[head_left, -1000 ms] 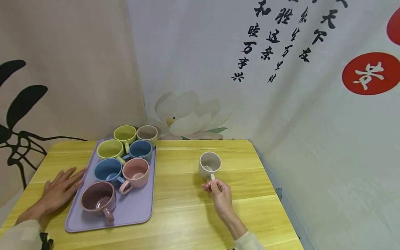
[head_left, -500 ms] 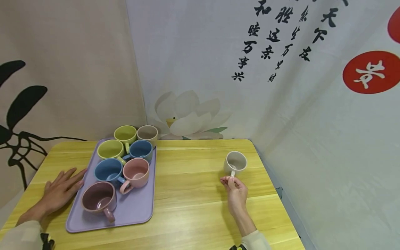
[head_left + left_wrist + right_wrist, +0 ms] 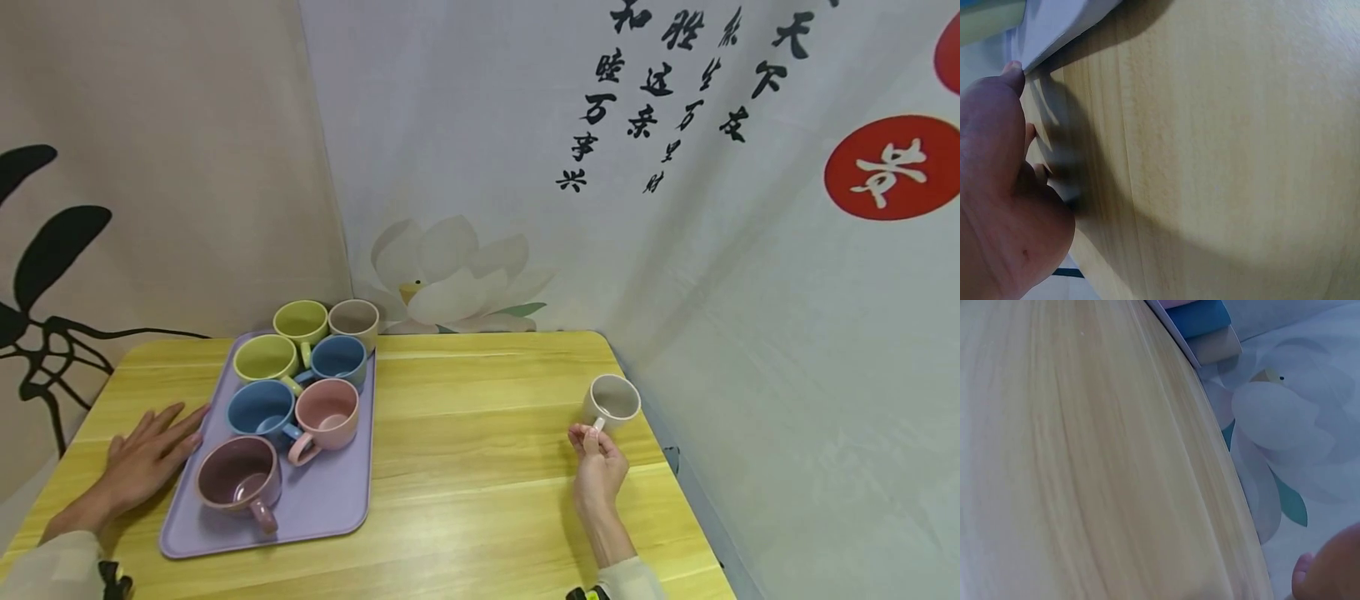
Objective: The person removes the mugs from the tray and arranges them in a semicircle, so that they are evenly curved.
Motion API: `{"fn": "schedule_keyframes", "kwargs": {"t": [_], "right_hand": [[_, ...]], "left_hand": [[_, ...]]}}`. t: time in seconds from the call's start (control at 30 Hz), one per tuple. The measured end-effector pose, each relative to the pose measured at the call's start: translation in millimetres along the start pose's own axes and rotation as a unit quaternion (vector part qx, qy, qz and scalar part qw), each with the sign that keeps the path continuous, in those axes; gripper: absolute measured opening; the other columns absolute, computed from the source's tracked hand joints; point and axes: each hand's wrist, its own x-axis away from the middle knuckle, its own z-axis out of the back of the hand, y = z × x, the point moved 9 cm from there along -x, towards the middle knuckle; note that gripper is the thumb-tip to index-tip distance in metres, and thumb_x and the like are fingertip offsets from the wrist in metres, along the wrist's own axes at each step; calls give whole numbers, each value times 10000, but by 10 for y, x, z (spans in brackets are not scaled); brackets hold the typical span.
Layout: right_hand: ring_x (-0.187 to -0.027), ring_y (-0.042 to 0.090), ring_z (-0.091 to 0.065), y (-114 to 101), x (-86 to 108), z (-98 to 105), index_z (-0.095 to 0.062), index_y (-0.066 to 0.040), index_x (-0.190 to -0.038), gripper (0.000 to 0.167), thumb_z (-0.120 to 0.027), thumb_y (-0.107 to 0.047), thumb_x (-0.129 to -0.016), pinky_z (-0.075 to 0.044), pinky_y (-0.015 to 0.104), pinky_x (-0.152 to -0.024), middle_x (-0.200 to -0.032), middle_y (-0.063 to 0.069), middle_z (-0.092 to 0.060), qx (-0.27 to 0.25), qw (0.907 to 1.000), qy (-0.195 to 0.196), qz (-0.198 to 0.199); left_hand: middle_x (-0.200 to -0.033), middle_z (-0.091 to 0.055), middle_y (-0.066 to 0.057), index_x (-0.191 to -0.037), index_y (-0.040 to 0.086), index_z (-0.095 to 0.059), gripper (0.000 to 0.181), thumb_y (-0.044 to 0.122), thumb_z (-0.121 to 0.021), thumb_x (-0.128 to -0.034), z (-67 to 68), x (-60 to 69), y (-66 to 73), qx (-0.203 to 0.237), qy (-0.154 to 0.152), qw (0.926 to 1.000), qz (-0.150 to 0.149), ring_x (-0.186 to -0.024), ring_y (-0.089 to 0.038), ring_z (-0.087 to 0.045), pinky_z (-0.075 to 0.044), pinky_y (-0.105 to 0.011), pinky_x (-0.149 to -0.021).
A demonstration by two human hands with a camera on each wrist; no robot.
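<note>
In the head view a white mug (image 3: 612, 400) is at the right side of the wooden table, its handle toward me. My right hand (image 3: 600, 475) pinches that handle between thumb and fingers. Only a bit of the right hand (image 3: 1332, 565) shows in the right wrist view, and the mug is out of that frame. On the left, my left hand (image 3: 146, 462) lies with fingers spread, fingertips touching the left edge of a purple tray (image 3: 322, 508). The left wrist view has the left hand (image 3: 997, 181) at the tray's edge.
The tray bears several mugs: a mauve mug (image 3: 238, 475), a pink mug (image 3: 327, 412), blue mugs (image 3: 260, 410), yellow-green mugs (image 3: 265, 358) and a beige mug (image 3: 354, 323). A printed curtain (image 3: 465, 167) hangs behind the wooden table (image 3: 480, 517).
My right hand has carried the white mug rightward across the table, slightly nearer to me at the end. The left hand and the tray have stayed in place.
</note>
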Motion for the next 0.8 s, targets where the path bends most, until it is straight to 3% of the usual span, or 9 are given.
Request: {"fn": "schedule_keyframes", "kwargs": {"t": [0.23,0.47,0.8], "right_hand": [[-984,171,-822,11,-54,190,-724,187,-1108,264,-558,-13,-1159,-683,278,-990,-964,48,-820,-206,9976,636,178],[-943,158,-817,19,-105,320,-733,188,-1109,273,-532,8,-1155,-690,279,-970,-937,47,-801,-365,9914,1212,342],[-925,79,-793,28,-103,438,-714,165,-1128,245,-561,-24,-1158,-675,255,-992,-953,33,-806,-577,9851,1596,297]], "left_hand": [[-1801,-57,-453,-1802,151,-217,661,451,-372,-1234,-23,1,-26,41,106,9999,-54,-1607,-799,105,58,-1027,-1125],[-1807,-25,-447,-1806,149,-200,674,470,-358,-1234,-42,-4,-69,81,9,10000,-3,-1607,-790,139,92,-1021,-1131],[-1806,-17,-449,-1805,144,-199,679,477,-355,-1234,-36,-3,-54,121,-54,9999,45,-1610,-780,162,121,-1012,-1137]]}}
